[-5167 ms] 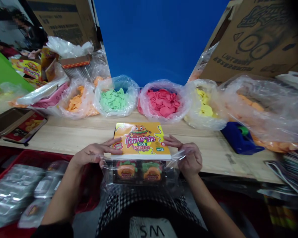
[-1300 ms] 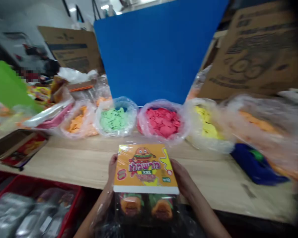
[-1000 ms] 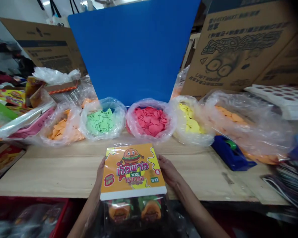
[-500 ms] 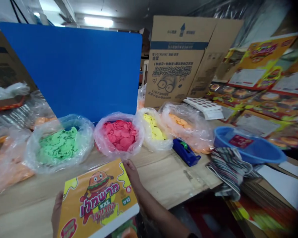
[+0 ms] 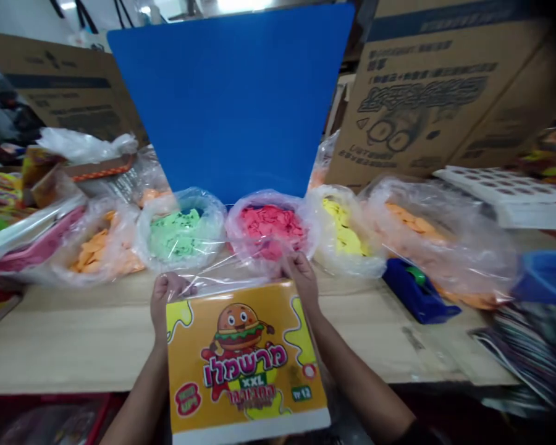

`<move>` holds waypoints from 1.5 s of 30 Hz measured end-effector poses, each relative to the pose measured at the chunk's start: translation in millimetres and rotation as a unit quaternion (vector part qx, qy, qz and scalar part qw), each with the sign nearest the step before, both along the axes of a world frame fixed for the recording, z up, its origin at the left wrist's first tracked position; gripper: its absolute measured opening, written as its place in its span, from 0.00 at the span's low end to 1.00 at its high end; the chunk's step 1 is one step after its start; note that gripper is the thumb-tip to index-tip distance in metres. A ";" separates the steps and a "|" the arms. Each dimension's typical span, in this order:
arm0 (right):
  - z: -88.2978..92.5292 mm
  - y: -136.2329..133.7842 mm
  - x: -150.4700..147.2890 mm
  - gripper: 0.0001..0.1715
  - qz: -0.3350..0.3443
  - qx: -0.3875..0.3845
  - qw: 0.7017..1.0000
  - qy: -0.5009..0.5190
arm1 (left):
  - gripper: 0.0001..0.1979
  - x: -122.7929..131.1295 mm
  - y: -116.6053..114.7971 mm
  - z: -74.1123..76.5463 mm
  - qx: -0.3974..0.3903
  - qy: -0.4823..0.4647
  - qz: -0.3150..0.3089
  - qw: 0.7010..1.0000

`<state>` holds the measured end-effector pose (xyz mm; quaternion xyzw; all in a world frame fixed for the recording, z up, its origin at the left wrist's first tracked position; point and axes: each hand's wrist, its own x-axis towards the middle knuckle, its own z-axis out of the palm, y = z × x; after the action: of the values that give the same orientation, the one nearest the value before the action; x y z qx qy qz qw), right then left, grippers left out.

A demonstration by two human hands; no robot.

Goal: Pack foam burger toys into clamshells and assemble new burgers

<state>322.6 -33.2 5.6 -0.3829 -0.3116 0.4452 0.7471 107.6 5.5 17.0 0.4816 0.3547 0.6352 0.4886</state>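
An orange printed box [image 5: 245, 364] with a smiling burger picture is held in front of me, its printed face toward me and its white lower edge nearest. A transparent plastic bag [image 5: 231, 262] stretches up from its top edge and seems to surround it; how far down it reaches is hard to see. My left hand [image 5: 169, 293] is closed on the bag at the box's upper left corner. At the upper right, my right hand [image 5: 302, 279] pinches the film a little above the box.
Behind stand open plastic bags of green pieces [image 5: 178, 235], red pieces [image 5: 273, 228], yellow pieces [image 5: 345, 228] and orange pieces [image 5: 414, 222]. A blue tape dispenser [image 5: 417, 290] sits right of them. A blue board [image 5: 241, 105] rises behind, beside a large carton [image 5: 426, 99].
My view has swung left. The box now faces me more squarely, and both hands have moved to its upper corners, with transparent film pulled upward between them.
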 end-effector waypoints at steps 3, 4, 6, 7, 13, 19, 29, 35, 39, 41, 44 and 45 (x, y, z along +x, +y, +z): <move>14.4 -13.1 -0.9 0.13 0.018 0.055 0.998 -0.033 | 0.18 0.6 -11.7 19.1 -0.011 -0.064 -0.008 0.998; 19.4 -17.6 -1.5 0.13 0.026 0.073 0.996 -0.041 | 0.18 1.4 -17.3 27.0 -0.007 -0.078 -0.005 0.997; 28.2 -27.2 -2.8 0.13 0.043 0.104 0.992 -0.050 | 0.18 2.7 -30.7 42.5 0.015 -0.085 0.011 0.996; 31.3 -32.0 -3.0 0.13 0.051 0.113 0.991 -0.054 | 0.16 2.4 -37.7 49.1 0.034 -0.082 0.013 0.996; 32.5 -32.9 3.5 0.12 0.081 0.125 0.974 -0.171 | 0.13 -20.8 -46.6 57.1 0.116 -0.018 0.023 0.993; 55.1 30.8 -1.1 0.10 0.060 0.137 0.907 -0.394 | 0.12 -47.4 21.8 60.6 0.155 0.059 0.059 0.984; 36.6 16.7 -36.2 0.13 0.124 0.180 0.772 -0.597 | 0.07 -71.6 -26.5 37.5 0.242 0.367 0.146 0.886; -25.0 -79.5 -41.0 0.08 0.101 0.209 0.611 -0.756 | 0.14 -94.6 -115.3 -24.5 0.353 0.519 0.004 0.778; -61.1 -111.6 -47.1 0.08 0.105 0.178 0.584 -0.785 | 0.14 -96.6 -138.5 -58.0 0.355 0.596 -0.034 0.719; -75.7 -112.3 -49.9 0.09 0.114 0.152 0.580 -0.792 | 0.11 -94.7 -138.7 -71.9 0.351 0.619 -0.048 0.701; -81.0 -106.7 -48.9 0.07 0.142 0.123 0.608 -0.771 | 0.10 -91.5 -136.1 -78.4 0.336 0.623 -0.074 0.703; -77.4 -106.3 -46.4 0.08 0.161 0.117 0.623 -0.756 | 0.10 -91.9 -137.2 -75.9 0.331 0.621 -0.088 0.705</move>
<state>276.2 -139.5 -71.8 -0.4376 -0.8729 0.0714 0.2036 15.7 -131.7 -58.9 0.9271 0.3007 0.2229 0.0202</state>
